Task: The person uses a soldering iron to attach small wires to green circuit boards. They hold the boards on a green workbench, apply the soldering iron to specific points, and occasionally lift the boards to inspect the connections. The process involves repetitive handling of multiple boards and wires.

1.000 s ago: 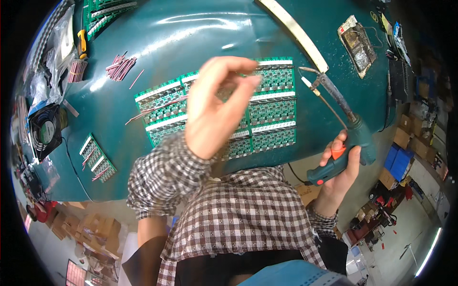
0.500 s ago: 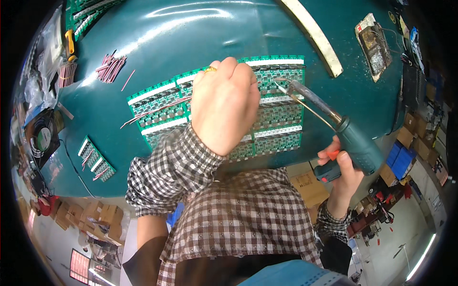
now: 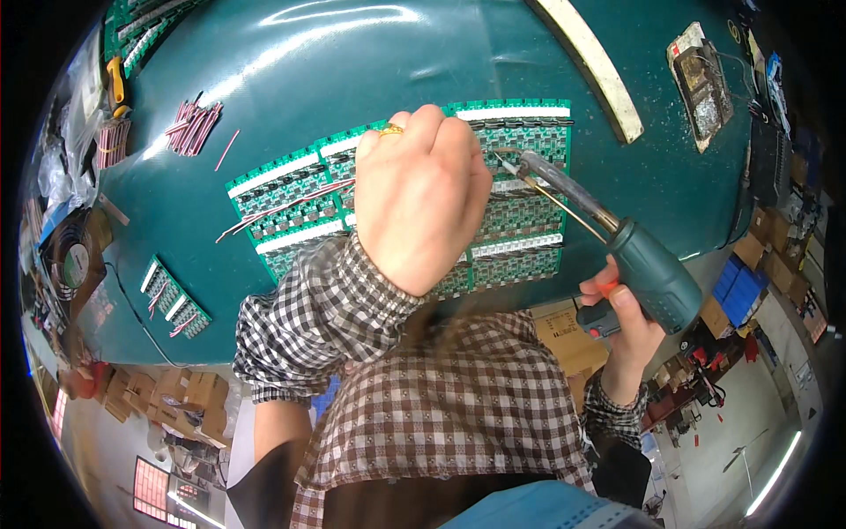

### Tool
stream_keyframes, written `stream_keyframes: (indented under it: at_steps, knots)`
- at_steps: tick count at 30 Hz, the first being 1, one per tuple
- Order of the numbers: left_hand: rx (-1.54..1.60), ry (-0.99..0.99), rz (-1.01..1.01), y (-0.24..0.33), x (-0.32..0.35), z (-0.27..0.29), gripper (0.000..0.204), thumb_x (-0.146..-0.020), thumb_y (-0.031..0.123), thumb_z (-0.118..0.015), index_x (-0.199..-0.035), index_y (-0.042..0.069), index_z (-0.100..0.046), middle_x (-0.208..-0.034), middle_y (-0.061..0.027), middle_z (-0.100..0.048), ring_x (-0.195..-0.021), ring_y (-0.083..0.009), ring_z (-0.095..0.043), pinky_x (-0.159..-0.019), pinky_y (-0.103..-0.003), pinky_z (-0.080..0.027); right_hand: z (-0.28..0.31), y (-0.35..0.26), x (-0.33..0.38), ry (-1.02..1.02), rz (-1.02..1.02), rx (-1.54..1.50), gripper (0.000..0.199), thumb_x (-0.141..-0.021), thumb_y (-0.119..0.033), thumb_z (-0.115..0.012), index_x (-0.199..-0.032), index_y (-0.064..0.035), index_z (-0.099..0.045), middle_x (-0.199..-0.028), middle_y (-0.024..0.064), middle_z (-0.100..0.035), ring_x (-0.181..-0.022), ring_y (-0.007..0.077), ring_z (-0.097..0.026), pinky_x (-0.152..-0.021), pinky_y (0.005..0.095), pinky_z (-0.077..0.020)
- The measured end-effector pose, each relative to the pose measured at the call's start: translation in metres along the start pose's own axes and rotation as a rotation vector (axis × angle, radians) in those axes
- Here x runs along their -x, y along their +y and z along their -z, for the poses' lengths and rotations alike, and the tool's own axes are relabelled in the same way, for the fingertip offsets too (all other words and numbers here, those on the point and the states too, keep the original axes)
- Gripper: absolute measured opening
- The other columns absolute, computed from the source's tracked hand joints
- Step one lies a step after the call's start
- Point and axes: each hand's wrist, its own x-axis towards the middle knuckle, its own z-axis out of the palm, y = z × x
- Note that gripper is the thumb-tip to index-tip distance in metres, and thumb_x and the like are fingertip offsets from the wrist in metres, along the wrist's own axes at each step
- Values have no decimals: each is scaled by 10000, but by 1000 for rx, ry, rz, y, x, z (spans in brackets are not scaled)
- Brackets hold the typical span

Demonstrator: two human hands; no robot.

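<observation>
My left hand is over a panel of green circuit boards, its fingers curled down and pinched together. Whatever the fingertips hold is hidden beneath the hand. Red and white wires lie across the boards to its left. A dark green soldering gun is in my right hand, the fingers wrapped round its grip by the orange-red trigger. Its hot tip and thin feed tube point left, close to my left fingers, above the upper rows of the panel.
A bundle of short wires and one loose wire lie left on the green mat. Nearer is a small board strip. A pale curved bar and a dirty solder tray lie far right. A fan stands left.
The soldering gun has shifted a little left over the boards, bringing its tip closer to my left fingers. My left hand keeps its pinched pose above the panel.
</observation>
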Motion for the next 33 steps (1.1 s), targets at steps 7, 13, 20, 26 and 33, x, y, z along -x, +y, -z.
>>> stream_keyframes:
  at_steps: [7,13,20,26,33]
  knots:
    - [30,-10,32,-2,-2,-1,128,-682,52,-659,-749,75,-552,-682,-49,-501,-651,-239,-514,-587,-357,-373,-7,0,0,53,-4,76,410,-781,-179,-652,-1068,97,-553,-818,132,-613,-679,236,-647,-563,303,-555]
    - [74,-9,60,-3,-4,-1,111,-674,59,-659,-716,75,-558,-653,-46,-478,-624,-233,-505,-581,-352,-379,-8,0,1,61,-11,98,370,-793,-149,-634,-1061,95,-556,-830,136,-616,-690,230,-649,-576,298,-554]
    - [62,-3,68,-2,-5,0,101,-673,70,-658,-705,74,-562,-645,-45,-478,-617,-236,-503,-579,-352,-380,-7,-1,0,47,10,122,366,-793,-135,-640,-1066,96,-561,-826,138,-619,-685,235,-648,-571,304,-553]
    - [78,-1,68,-3,-4,-1,100,-669,74,-659,-698,67,-564,-628,-47,-471,-591,-234,-495,-556,-352,-374,-11,-3,-1,54,21,130,372,-790,-143,-653,-1061,98,-567,-813,137,-619,-669,235,-647,-565,305,-554]
    - [75,-2,63,-3,-4,-3,101,-668,74,-659,-696,65,-563,-626,-46,-467,-587,-232,-491,-551,-352,-370,-9,-3,-1,24,13,98,344,-787,-87,-652,-1070,86,-562,-837,135,-622,-710,226,-648,-599,304,-554]
